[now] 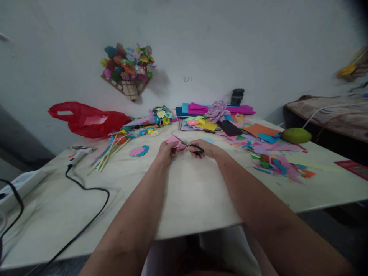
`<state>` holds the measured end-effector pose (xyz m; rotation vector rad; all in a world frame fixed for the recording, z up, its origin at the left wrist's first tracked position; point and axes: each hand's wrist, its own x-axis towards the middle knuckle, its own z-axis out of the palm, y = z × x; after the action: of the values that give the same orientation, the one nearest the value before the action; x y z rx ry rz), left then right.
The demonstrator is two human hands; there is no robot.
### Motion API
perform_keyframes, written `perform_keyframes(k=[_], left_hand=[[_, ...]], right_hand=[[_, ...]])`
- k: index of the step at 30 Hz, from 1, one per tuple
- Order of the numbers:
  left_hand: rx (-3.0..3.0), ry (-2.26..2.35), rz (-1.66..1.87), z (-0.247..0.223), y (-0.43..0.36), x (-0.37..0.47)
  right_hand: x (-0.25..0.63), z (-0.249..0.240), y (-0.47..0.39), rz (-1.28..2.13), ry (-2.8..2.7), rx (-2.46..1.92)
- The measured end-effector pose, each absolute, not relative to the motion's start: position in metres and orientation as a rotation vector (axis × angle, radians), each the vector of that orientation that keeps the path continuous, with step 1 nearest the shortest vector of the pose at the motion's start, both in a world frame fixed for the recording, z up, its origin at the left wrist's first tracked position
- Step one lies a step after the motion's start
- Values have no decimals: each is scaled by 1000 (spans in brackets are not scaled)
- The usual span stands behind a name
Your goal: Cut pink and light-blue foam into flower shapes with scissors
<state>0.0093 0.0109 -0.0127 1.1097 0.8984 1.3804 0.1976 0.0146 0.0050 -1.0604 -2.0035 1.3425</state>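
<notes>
Over the middle of the table, my left hand [168,151] is closed on a piece of pink craft paper [174,142]. A pair of scissors [196,147] with black handles is gripped in my right hand [204,148]; its blades point left and lie at the pink paper. Whether the blades are parted is too small to tell. Left of my left hand lie scalloped cutouts, a pink one [137,151] over a blue one [146,148]. A pale blue round piece [209,140] shows just behind my right hand.
A glue gun [79,155] with a black cord, a power strip [24,188] and a red plastic bag [89,120] are at left. Paper scraps [281,163], a black phone [229,128] and a green oval object [296,135] lie right. Paper flowers [161,115] stand behind.
</notes>
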Motion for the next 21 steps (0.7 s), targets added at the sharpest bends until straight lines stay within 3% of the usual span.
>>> perform_keyframes(k=[21], left_hand=[[1103, 881, 1343, -9, 5, 11]], right_hand=[[194, 4, 14, 1317, -1894, -1059]])
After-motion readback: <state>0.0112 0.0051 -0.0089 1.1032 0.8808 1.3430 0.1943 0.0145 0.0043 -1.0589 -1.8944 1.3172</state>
